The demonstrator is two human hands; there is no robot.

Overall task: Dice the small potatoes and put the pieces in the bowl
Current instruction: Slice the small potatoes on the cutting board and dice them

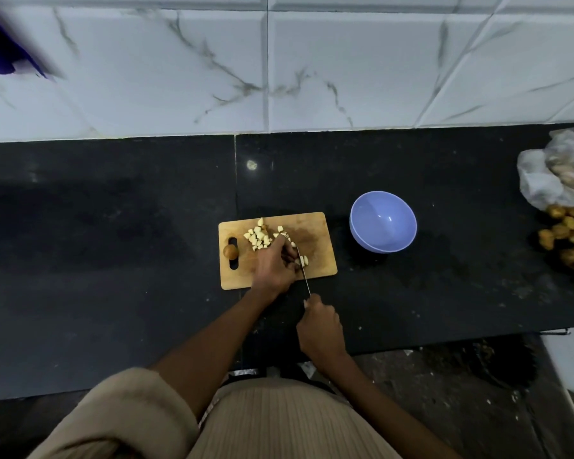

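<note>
A wooden cutting board [315, 233] lies on the dark counter. A heap of pale diced potato pieces [257, 238] sits on its far left part. One whole small brown potato [230, 251] rests by the board's handle slot. My left hand [274, 265] is on the board with its fingers curled over a cut potato piece [303, 261]. My right hand [318, 329] grips the handle of a knife [304, 271]; the blade runs up beside my left fingers onto the potato. A blue bowl [383, 225] stands to the right of the board, with nothing visible inside.
Several small brown potatoes [565, 236] lie at the counter's far right, next to a crumpled plastic bag [550, 173] and something red at the edge. A white marble-tiled wall [279, 67] backs the counter. The counter's front edge runs just in front of my body.
</note>
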